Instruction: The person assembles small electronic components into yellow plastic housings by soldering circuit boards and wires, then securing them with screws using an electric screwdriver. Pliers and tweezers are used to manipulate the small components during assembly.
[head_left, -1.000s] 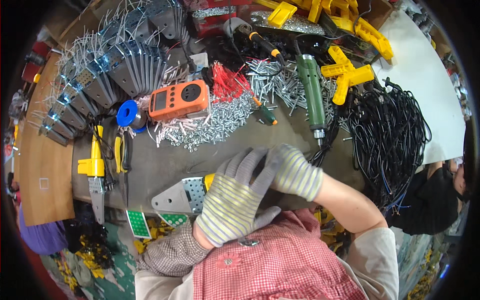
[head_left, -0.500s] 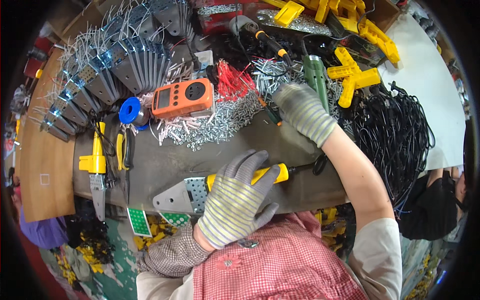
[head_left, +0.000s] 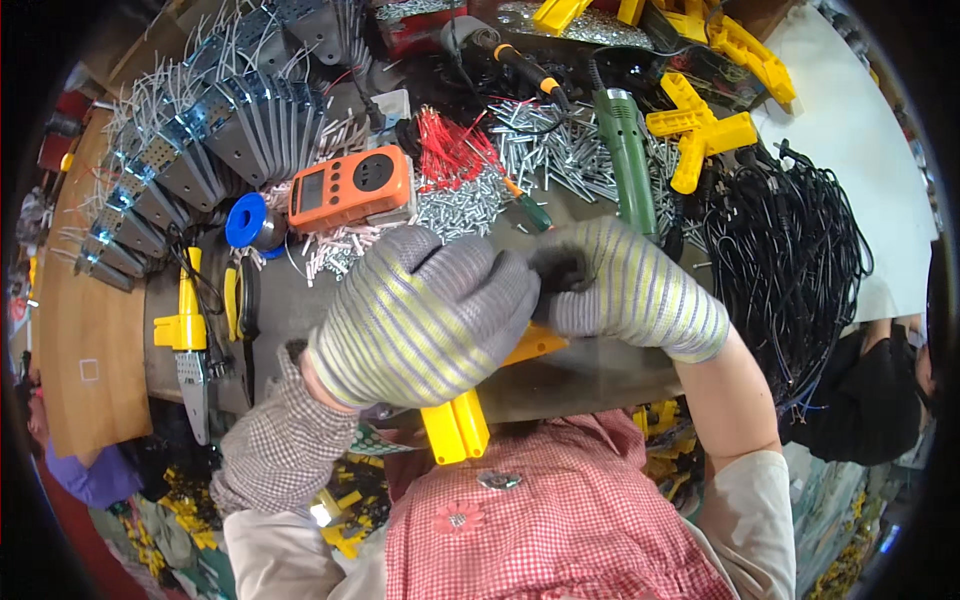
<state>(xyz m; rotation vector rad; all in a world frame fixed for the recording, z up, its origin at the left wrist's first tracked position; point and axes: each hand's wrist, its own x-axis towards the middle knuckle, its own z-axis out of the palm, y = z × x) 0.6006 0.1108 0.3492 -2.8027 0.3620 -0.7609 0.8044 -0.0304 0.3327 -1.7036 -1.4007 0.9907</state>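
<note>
Both my hands wear striped grey and yellow-green knit gloves and meet over the front of the bench. My left hand point(head_left: 430, 315) is wrapped round a yellow-handled pipe welding iron point(head_left: 457, 428), turned so its yellow foot points toward my apron. Most of the tool, its metal plate included, is hidden under that hand. My right hand point(head_left: 625, 285) is closed close against the left fingertips, above the handle's yellow end. Whatever its fingers pinch is hidden, and they are somewhat blurred. Just beyond lies a small screwdriver point(head_left: 532, 210) with a green and orange handle.
Beyond my hands are loose screws point(head_left: 550, 160), an orange meter point(head_left: 350, 190) and a green electric screwdriver point(head_left: 627, 165). Black cords point(head_left: 790, 250) heap at right. Metal plates with wires point(head_left: 190, 165), a solder spool point(head_left: 255, 222), pliers point(head_left: 240, 310) and another welding iron point(head_left: 188, 330) lie left.
My right hand has come back from the screws to my left hand. The welding iron has been lifted and turned, its yellow foot now toward me. The view has shifted slightly.
</note>
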